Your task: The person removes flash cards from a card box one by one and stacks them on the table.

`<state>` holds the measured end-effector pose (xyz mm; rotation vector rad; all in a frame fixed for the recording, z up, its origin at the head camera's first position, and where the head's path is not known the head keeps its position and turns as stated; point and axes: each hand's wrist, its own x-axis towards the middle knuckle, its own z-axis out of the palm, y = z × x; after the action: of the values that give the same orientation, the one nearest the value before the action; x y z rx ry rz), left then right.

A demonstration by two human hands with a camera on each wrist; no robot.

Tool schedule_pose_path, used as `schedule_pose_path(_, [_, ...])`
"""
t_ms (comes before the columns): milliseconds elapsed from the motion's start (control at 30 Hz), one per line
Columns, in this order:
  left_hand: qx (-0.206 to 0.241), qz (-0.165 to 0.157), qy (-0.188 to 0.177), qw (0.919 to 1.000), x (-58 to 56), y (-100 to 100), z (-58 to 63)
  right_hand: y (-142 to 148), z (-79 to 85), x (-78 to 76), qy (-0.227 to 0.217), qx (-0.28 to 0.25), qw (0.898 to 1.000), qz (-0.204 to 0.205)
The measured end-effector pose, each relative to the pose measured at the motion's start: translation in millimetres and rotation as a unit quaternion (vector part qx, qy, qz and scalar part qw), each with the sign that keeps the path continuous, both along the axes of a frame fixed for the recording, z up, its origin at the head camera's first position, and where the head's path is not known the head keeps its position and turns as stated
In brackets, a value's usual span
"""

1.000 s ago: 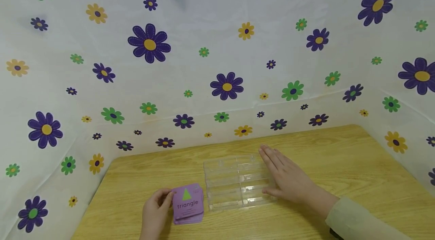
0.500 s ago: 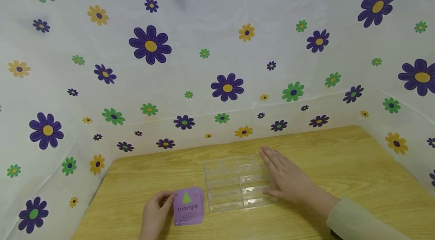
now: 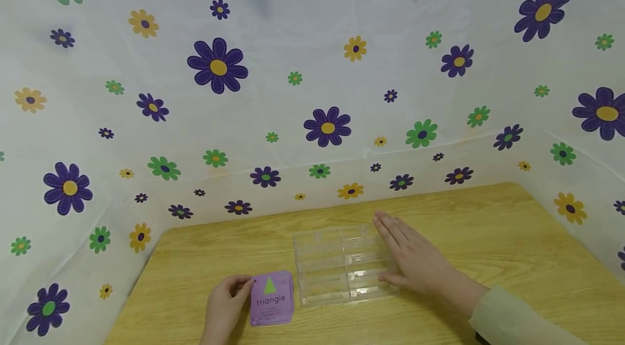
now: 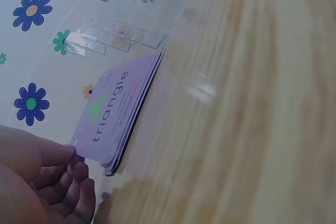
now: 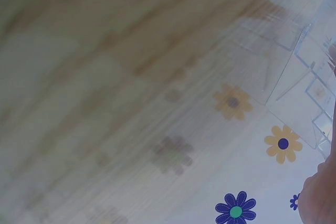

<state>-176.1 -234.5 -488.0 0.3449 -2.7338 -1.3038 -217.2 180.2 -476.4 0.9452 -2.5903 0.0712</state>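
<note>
A stack of purple flash cards [image 3: 272, 307] lies on the table, the top one reading "triangle" under a green triangle. My left hand [image 3: 225, 301] pinches the upper left corner of the top card between thumb and forefinger. In the left wrist view that card [image 4: 113, 111] sits over the others, and my left hand [image 4: 52, 174] is at its corner. To the right stands a clear plastic divided rack [image 3: 322, 274] with rows of compartments. My right hand [image 3: 415, 258] lies along its right side with straight fingers, thumb at the near part. Only an edge of my right hand [image 5: 317, 192] shows in the right wrist view.
The wooden table [image 3: 488, 258] extends right and behind the rack. A white flowered cloth [image 3: 273, 90] encloses the table at the back and both sides. The cards and the rack stand close side by side with a narrow gap.
The top card, formerly shifted toward the back of the stack, now lies nearly flush with the cards beneath, still in my left hand's pinch. My right hand has stayed at the rack.
</note>
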Motion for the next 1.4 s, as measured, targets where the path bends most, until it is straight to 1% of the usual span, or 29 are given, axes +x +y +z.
schedule_pose_path(233, [-0.002, -0.001, 0.006, 1.0000, -2.3, 0.1, -1.4, 0.2, 1.2, 0.3, -0.016, 0.013, 1.000, -0.008])
schedule_pose_path(500, [-0.007, -0.002, 0.015, 0.9999, -3.5, 0.6, -1.9, -0.1, 3.4, 0.8, -0.016, 0.016, 1.000, -0.010])
schedule_pose_path(600, [-0.006, -0.002, 0.013, 0.9999, -4.1, 0.5, -2.3, 0.0, 3.3, 0.4, -0.015, 0.016, 1.000, -0.011])
schedule_pose_path(1000, [-0.030, -0.002, 0.007, 0.9995, -6.9, -0.2, -1.8, 0.2, 0.6, -1.0, -0.013, 0.011, 1.000, -0.009])
schedule_pose_path(1167, [-0.028, 0.000, 0.004, 0.9996, -8.3, -1.0, -2.5, -0.1, 1.1, -1.0, -0.019, 0.011, 1.000, -0.011])
schedule_pose_path(1400, [-0.017, -0.002, 0.012, 0.9998, -8.1, -2.0, -2.7, 0.3, 0.4, -1.8, -0.015, 0.011, 1.000, -0.011])
